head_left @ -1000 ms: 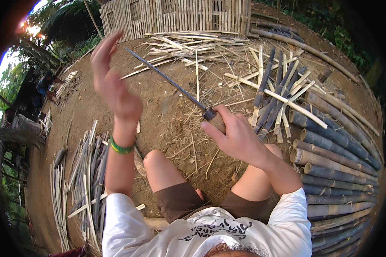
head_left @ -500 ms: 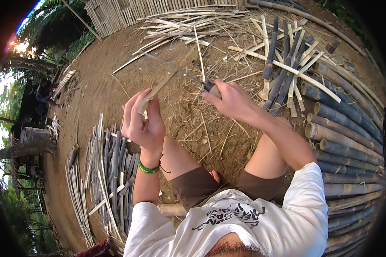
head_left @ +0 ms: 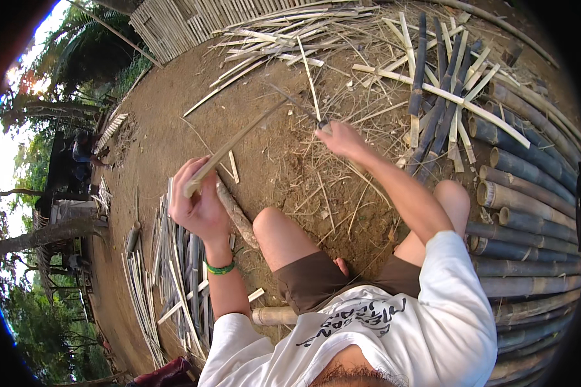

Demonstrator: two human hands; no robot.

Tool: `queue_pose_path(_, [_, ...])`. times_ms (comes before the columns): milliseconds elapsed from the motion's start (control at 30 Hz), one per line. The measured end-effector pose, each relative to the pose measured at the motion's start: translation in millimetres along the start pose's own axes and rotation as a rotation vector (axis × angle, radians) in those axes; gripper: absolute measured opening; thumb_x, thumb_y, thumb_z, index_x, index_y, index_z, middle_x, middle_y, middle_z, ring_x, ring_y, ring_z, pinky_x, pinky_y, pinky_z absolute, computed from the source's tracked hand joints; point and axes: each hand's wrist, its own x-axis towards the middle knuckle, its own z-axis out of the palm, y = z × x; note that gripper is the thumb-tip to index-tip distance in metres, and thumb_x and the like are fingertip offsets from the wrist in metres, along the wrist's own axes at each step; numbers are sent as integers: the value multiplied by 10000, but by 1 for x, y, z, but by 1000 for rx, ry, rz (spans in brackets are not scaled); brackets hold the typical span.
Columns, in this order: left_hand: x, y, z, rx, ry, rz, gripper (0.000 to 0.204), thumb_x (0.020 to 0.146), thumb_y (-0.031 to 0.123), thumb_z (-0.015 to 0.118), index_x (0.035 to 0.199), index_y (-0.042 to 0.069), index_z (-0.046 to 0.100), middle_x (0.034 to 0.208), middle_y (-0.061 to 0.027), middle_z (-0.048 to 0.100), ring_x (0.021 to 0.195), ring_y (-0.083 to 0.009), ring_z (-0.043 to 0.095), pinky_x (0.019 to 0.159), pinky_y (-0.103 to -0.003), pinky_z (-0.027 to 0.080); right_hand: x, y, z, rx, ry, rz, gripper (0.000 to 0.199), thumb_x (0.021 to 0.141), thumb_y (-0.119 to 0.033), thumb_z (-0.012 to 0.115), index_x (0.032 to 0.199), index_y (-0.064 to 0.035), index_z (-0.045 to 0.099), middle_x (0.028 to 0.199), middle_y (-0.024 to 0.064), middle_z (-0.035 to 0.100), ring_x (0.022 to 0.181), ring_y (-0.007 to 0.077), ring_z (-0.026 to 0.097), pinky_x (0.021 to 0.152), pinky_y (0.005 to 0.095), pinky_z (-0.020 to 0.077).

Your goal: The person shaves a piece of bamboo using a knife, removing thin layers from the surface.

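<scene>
My left hand (head_left: 199, 201) is closed on the near end of a bamboo strip (head_left: 242, 138), which slants away toward the far right. A knife (head_left: 293, 102) is in my right hand (head_left: 346, 140), its fingers wrapped round the handle. The thin blade points to the far left, beside the strip's far tip; I cannot tell whether they touch. Below the left hand, a rough stick (head_left: 236, 216) lies by my left knee.
Split strips (head_left: 174, 271) are heaped at the left, with more strips (head_left: 271, 45) at the far side. Dark bamboo pieces (head_left: 440, 97) lie crossed at the far right. Bamboo poles (head_left: 529, 264) are stacked on the right. Another person (head_left: 82, 148) is at the far left.
The left hand has drawn back to the left with the bamboo strip. The knife blade, which crossed the strip partway along, is now by its far tip. The view has shifted slightly.
</scene>
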Motion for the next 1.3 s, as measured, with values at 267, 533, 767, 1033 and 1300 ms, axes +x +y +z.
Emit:
queue_pose_path(267, [16,-29,-35,-94,21,-78,139,885,-65,665,1021,-81,688,1026,-171,703,926,-209,670,800,-299,544,-128,-91,4,37,127,-852,411,964,-407,602,888,-6,553,478,-33,453,364,108,452,327,291,352])
queue_pose_path(533, [0,-31,-46,-41,-304,56,133,773,13,658,869,-77,678,911,-205,720,877,-310,727,827,-367,560,-88,-52,3,-85,2,-494,331,918,-312,670,917,8,586,517,32,541,401,159,534,401,320,428])
queue_pose_path(767, [-9,-36,-77,101,-263,58,114,791,-2,633,855,-87,674,915,-211,720,875,-307,723,826,-353,554,-102,-78,39,-89,1,-826,305,958,-312,600,871,-24,550,519,-14,478,368,103,421,334,265,346])
queue_pose_path(1033, [-20,-38,-68,-35,-278,34,146,781,54,629,833,-75,675,868,-194,704,853,-312,717,811,-375,553,-94,-43,42,-70,32,-555,324,967,-346,585,868,-39,555,516,-38,449,389,80,425,327,250,321])
queue_pose_path(1300, [-11,-33,-64,-200,-492,96,212,647,96,704,799,-52,686,826,-148,700,826,-323,715,773,-380,572,-51,-24,-4,-301,25,-366,350,942,-366,639,852,-36,567,513,13,534,368,156,479,392,327,437])
